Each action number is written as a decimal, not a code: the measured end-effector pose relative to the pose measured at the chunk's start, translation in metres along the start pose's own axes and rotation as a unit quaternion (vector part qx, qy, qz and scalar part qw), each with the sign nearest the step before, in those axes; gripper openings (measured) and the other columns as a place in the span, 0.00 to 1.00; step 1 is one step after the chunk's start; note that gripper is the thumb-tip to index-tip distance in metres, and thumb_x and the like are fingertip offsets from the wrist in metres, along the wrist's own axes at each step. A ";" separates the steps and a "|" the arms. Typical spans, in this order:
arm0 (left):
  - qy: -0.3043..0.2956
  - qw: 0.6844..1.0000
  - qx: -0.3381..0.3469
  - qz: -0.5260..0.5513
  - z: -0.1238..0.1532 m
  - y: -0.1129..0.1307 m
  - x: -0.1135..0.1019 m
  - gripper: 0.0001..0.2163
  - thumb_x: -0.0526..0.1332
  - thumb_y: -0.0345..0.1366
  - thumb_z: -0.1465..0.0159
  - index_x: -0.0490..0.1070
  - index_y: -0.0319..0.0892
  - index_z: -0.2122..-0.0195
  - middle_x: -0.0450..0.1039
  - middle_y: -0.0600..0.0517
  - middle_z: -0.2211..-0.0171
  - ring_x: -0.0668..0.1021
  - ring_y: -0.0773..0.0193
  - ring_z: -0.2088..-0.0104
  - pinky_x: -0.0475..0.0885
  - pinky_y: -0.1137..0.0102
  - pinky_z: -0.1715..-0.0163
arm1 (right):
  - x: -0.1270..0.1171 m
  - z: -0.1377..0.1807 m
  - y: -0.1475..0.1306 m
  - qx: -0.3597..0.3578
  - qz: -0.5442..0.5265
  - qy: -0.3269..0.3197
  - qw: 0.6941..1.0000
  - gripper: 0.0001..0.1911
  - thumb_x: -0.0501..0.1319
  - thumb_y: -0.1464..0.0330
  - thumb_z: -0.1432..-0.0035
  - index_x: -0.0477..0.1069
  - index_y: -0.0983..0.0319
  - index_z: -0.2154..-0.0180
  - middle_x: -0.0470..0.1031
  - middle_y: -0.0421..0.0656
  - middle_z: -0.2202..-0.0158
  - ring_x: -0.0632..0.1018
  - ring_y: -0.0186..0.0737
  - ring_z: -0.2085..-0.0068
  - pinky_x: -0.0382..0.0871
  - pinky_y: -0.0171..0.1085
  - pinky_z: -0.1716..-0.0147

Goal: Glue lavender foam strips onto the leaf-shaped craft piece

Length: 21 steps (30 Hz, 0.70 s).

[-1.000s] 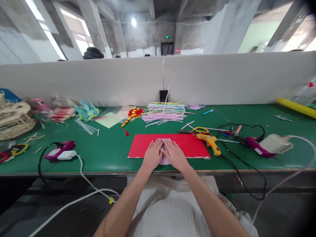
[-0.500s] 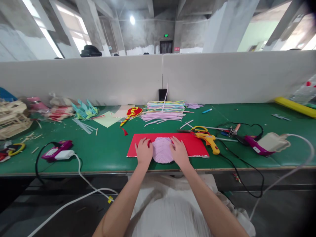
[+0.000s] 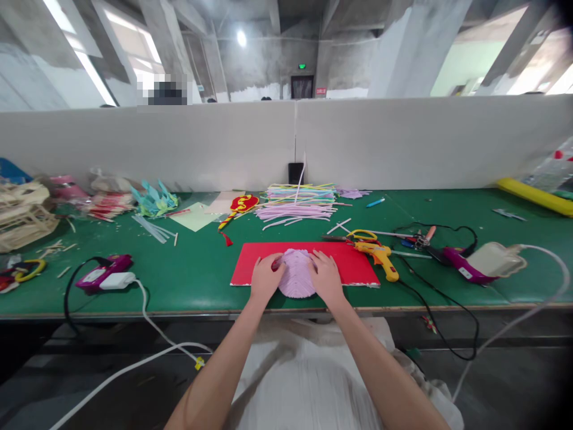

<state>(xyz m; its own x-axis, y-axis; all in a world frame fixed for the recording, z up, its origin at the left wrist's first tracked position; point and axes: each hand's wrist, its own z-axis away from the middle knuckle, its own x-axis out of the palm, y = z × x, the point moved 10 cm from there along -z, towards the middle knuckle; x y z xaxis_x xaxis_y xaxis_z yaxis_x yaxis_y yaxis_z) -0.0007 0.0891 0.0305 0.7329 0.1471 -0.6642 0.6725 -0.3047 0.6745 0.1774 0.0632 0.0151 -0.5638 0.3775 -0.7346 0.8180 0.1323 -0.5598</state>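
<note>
A pale pink ribbed foam shape (image 3: 296,273) lies on a red sheet (image 3: 353,263) at the near edge of the green table (image 3: 197,272). My left hand (image 3: 265,278) rests against its left edge with the fingers curled onto it. My right hand (image 3: 326,276) lies on its right side, fingers stretched out flat and pressing on it. Both hands flank the shape, which shows between them.
A yellow glue gun (image 3: 379,255) and yellow-handled scissors (image 3: 360,235) lie right of the red sheet, with a purple glue gun (image 3: 461,263) and cables beyond. Another purple glue gun (image 3: 104,275) lies left. Coloured foam strips (image 3: 299,203) are stacked behind. A white partition (image 3: 286,143) backs the table.
My hands moved apart from the middle of the pink shape to its two sides, uncovering it, then drew slightly inward against its edges.
</note>
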 end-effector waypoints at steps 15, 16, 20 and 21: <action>0.020 0.980 -0.034 0.197 -0.001 -0.012 -0.003 0.17 0.61 0.34 0.44 0.71 0.42 0.52 0.76 0.50 0.62 0.77 0.63 0.63 0.73 0.68 0.60 | 0.002 -0.037 0.007 0.056 -0.312 -0.063 0.946 0.20 0.60 0.52 0.52 0.74 0.63 0.70 0.74 0.39 0.74 0.73 0.37 0.70 0.67 0.34 0.70; 0.018 0.980 -0.033 0.193 -0.001 -0.012 -0.003 0.17 0.61 0.34 0.44 0.71 0.42 0.52 0.76 0.49 0.62 0.77 0.63 0.63 0.73 0.68 0.60 | 0.004 -0.036 0.006 0.055 -0.318 -0.070 0.944 0.20 0.60 0.52 0.52 0.73 0.63 0.72 0.72 0.38 0.76 0.71 0.35 0.72 0.65 0.33 0.72; -0.001 0.987 -0.031 0.159 -0.002 -0.012 0.003 0.14 0.61 0.36 0.44 0.73 0.42 0.56 0.77 0.50 0.61 0.77 0.62 0.61 0.71 0.68 0.59 | 0.005 -0.031 0.006 0.059 -0.333 -0.079 0.938 0.20 0.61 0.51 0.53 0.69 0.63 0.74 0.67 0.36 0.77 0.67 0.33 0.73 0.61 0.32 0.74; -0.006 0.988 -0.031 0.151 -0.003 -0.013 0.005 0.12 0.60 0.37 0.44 0.73 0.42 0.59 0.77 0.51 0.62 0.77 0.62 0.62 0.71 0.68 0.59 | 0.004 -0.030 0.005 0.059 -0.335 -0.081 0.937 0.20 0.61 0.51 0.53 0.69 0.63 0.74 0.66 0.36 0.77 0.67 0.32 0.73 0.61 0.32 0.74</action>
<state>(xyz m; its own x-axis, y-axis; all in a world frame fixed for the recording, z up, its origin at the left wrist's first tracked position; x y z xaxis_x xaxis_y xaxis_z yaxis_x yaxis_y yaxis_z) -0.0054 0.0963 0.0196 0.9000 0.0466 -0.4333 0.4286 -0.2756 0.8605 0.1826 0.0932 0.0209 -0.9640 0.1013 -0.2459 0.2611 0.1846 -0.9475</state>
